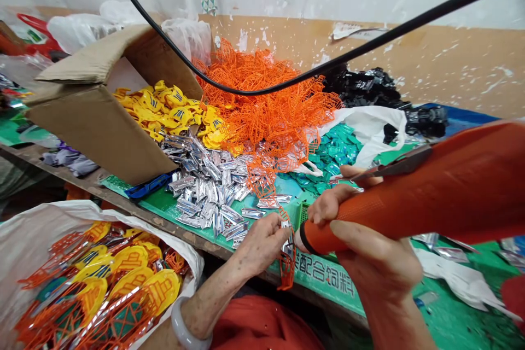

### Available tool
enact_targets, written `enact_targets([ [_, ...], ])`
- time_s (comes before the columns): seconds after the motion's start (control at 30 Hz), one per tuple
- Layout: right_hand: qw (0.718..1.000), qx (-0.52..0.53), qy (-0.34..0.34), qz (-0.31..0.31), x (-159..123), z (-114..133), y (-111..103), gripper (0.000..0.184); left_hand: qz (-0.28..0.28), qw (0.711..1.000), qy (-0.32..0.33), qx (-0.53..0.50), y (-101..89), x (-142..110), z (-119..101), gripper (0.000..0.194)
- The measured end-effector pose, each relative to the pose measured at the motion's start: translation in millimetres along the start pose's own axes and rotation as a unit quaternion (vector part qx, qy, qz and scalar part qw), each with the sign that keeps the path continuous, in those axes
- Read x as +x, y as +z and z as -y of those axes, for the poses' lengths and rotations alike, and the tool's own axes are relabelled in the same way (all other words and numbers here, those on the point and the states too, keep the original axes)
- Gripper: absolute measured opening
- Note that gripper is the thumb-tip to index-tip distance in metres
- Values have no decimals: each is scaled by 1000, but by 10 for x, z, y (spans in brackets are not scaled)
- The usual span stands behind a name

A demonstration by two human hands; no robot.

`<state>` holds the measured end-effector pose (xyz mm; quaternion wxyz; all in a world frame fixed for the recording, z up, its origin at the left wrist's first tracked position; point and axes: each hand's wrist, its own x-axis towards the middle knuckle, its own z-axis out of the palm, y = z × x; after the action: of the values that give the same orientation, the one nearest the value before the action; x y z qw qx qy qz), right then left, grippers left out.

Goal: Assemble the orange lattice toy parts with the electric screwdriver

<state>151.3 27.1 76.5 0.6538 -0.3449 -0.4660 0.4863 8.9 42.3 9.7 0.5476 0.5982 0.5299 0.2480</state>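
Here's the left hand point(264, 240), thumb and fingers pinched on an orange frame point(287, 273) with a silver clip point(286, 227) in it, right over the table's point(151, 203) front edge. The right hand point(365, 251) is wrapped round a red tool point(394, 208), its nose up by the clip; whether they touch, I can't tell from here. Look beyond: a silver heap point(213, 191) sprawls back from the front edge, an orange heap point(262, 98) towers toward the back edge, a green heap point(334, 147) beside it, a black heap point(369, 90) farther right. Over left, a tilted box point(102, 126) spills yellow pieces point(176, 109). Below the front edge, a white sack point(123, 210) brims with assembled pieces point(131, 284).
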Motion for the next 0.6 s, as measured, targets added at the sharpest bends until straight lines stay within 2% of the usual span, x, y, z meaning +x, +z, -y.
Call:
enact_targets([
  [0.4, 1000, -19, 1, 22, 26, -1, 23, 52, -2, 999, 12, -37, 38, 12, 30, 17],
  [0.6, 995, -93, -24, 19, -3, -60, 29, 40, -28, 997, 13, -70, 86, 8, 61, 20],
])
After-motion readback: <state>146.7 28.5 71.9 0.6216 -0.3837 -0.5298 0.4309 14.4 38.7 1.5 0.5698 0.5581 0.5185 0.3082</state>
